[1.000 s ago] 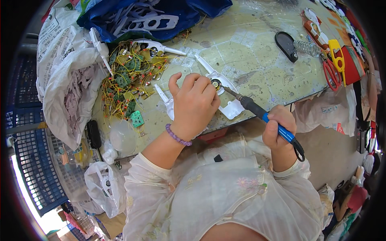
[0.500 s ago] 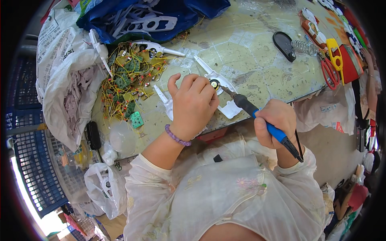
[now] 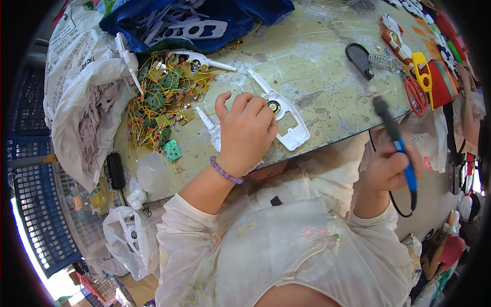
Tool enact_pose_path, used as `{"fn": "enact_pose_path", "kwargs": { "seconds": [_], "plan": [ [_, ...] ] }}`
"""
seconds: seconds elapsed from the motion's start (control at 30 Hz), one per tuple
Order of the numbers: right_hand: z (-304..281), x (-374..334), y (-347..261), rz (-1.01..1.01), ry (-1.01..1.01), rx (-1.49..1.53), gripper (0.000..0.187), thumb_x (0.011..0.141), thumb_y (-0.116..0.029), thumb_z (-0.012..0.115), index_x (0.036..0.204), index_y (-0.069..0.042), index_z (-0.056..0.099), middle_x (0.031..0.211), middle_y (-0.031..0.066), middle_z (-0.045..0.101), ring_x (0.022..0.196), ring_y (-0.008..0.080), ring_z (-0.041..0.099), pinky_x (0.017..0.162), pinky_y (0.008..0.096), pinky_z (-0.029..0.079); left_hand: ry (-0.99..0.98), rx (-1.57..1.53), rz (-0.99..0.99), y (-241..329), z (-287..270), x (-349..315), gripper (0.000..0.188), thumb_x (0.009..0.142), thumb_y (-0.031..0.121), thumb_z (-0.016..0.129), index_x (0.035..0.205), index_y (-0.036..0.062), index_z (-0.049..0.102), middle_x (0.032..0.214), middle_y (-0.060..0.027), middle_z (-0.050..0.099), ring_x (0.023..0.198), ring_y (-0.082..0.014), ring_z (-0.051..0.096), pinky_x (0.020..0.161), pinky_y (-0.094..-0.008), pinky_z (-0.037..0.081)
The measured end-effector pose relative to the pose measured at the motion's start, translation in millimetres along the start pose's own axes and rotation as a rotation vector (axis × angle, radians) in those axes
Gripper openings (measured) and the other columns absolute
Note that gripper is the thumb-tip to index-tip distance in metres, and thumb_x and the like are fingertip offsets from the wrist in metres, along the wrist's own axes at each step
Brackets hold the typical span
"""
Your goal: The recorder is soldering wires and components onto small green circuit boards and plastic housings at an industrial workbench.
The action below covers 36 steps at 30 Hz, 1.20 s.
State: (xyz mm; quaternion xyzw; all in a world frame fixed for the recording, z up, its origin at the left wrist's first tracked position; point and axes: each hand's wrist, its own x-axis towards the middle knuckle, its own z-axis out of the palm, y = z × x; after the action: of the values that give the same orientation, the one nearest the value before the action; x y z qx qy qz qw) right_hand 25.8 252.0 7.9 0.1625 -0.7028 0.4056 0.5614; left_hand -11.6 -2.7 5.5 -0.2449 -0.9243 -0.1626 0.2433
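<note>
My right hand grips a soldering iron with a black and blue handle, blurred by motion. Its tip points up toward the soldering-iron stand, a black base with a metal coil. My left hand, wearing a purple bead bracelet, is bent over the near left side of a white plastic casing, fingers curled against it. A round black part with a gold-coloured centre sits in the casing beside my fingertips. What the fingertips pinch is hidden. Another white plastic piece lies left of this hand.
Green circuit boards with yellow wires are heaped at the left. A blue bag of white plastic parts lies behind, a white sack at far left. Red-handled scissors and a yellow tool lie near the right edge.
My right hand has swung right with the soldering iron, lifting its tip off the round part in the casing. My left hand has hardly moved.
</note>
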Motion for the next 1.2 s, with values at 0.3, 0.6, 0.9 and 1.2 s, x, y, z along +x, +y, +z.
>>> {"fn": "enact_pose_path", "kwargs": {
  "seconds": [0.3,0.6,0.9,1.2],
  "plan": [
    [-33.0,56.6,6.8,0.161,0.263,-0.212,0.018,0.094,-0.015,0.052,0.084,0.0,0.049,0.065,0.0072,0.052,0.053,0.0097,0.044,0.049,0.0217,0.037,0.021,-0.001,-0.003,-1.6,-5.5,-0.8,0.009,0.069,0.011,0.069,0.07,0.0119,0.06,0.08,0.0,0.058,0.09,-0.0198,0.056,0.093,-0.0482,0.03],
    [18.8,90.1,40.9,0.329,-0.238,-0.534,0.03,0.091,-0.032,0.056,0.089,-0.002,0.06,0.075,0.0147,0.061,0.071,0.0252,0.06,0.067,0.0346,0.046,0.11,-0.068,-0.04,-14.5,-7.9,-0.8,0.011,0.076,0.019,0.069,0.077,0.01,0.064,0.083,-0.0014,0.059,0.09,-0.0201,0.054,0.09,-0.0444,0.031],
    [24.0,40.6,56.9,0.744,-0.142,-0.431,0.031,0.08,-0.028,0.072,0.078,0.0,0.06,0.068,0.0056,0.054,0.065,0.0163,0.053,0.063,0.0298,0.043,-0.038,-0.171,-0.183,-49.2,-41.3,-1.2,0.018,0.078,0.002,0.056,0.094,0.0035,0.065,0.1,-0.0112,0.064,0.096,-0.0313,0.057,0.083,-0.0391,0.045],
    [79.3,-17.1,-34.6,0.327,-0.933,-0.313,0.016,0.079,-0.017,0.066,0.075,-0.003,0.058,0.074,0.0114,0.06,0.068,0.0299,0.058,0.061,0.0387,0.046,-0.287,0.001,0.035,-66.7,-29.1,10.8,0.022,0.071,0.003,0.061,0.091,0.0069,0.067,0.097,-0.0072,0.065,0.088,-0.0273,0.06,0.08,-0.038,0.046]
  ]
}}
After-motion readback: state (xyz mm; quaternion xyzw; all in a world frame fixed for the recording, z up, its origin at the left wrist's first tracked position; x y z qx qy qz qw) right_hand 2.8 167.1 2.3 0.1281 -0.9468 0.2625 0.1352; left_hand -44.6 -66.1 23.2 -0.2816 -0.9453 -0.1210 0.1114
